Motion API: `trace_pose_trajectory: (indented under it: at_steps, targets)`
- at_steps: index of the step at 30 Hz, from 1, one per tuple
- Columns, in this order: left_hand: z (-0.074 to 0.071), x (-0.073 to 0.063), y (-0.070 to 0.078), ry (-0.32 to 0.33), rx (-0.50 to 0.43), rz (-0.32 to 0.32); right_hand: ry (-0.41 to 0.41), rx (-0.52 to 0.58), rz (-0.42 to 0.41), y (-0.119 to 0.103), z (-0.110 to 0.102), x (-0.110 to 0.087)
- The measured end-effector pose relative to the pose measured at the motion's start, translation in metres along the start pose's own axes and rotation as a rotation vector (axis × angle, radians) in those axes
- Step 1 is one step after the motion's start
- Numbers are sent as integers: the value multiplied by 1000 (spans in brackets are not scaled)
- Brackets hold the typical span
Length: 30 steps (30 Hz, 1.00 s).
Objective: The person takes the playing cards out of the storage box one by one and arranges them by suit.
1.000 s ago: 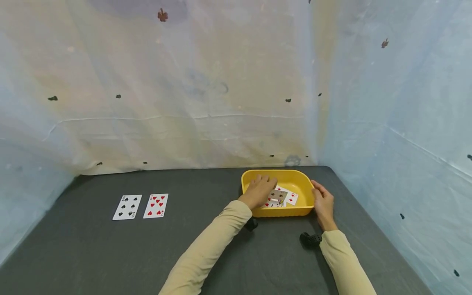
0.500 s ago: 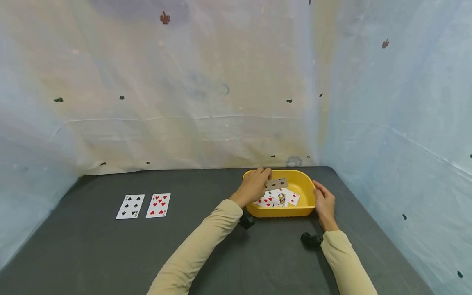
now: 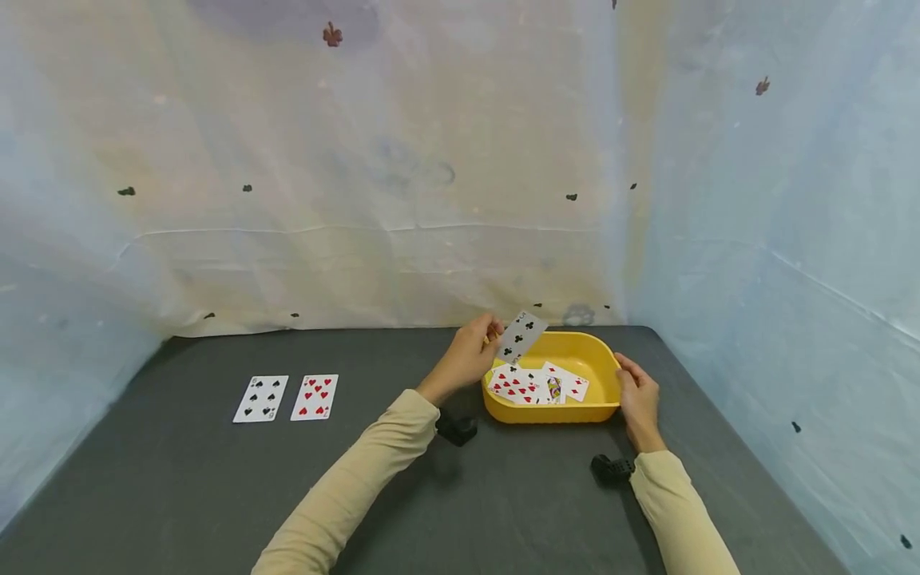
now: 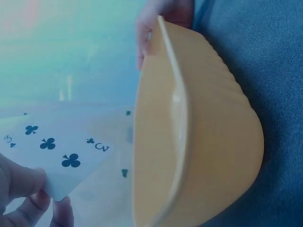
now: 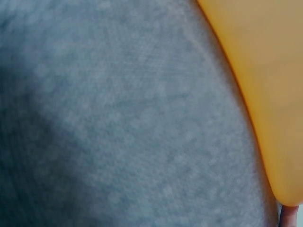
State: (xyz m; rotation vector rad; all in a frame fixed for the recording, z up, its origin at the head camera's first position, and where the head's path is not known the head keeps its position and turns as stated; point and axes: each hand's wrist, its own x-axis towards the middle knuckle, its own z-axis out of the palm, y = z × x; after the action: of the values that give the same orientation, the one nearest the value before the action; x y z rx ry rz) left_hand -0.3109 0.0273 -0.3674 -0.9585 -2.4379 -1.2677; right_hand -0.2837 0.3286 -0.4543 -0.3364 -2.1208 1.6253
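Observation:
Thumb and fingers of my left hand (image 3: 463, 358) pinch a three of clubs playing card (image 3: 522, 335) by its edge. The card is tilted, face showing, above the left part of a yellow plastic tub (image 3: 553, 414). In the left wrist view the card (image 4: 61, 156) is raised beside the tub (image 4: 222, 142). My right hand (image 3: 638, 403) grips the tub's right rim. Inside the tub lie several loose cards, face up and overlapping: a hearts card (image 3: 509, 386), a face card (image 3: 554, 389) and a diamonds card (image 3: 577, 386). The right wrist view shows mostly tub wall (image 5: 270, 71) and table.
A six of spades (image 3: 260, 398) and a hearts card (image 3: 314, 397) lie face up side by side on the dark tabletop (image 3: 180, 479), at the left. Pale sheeting (image 3: 402, 160) hangs behind the table and along its sides.
My left hand has lifted the three of clubs up out of the tub and moved left, turning the card more upright. My right hand stays at the tub's rim.

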Motion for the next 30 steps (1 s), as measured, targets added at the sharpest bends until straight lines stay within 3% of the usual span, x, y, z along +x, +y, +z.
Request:
trace_pose_trajectory:
  at_steps: [11,20,30]
  targets:
    - [-26,-22,-2,60,-202,-193,-14,-5,17,-1,-1,-1]
    - [-42,-39,-10,86,-425,-300,-11,3,29,-2,0,-1]
    - [-66,-59,-24,107,-501,-369,7,-7,25,-2,1,0]
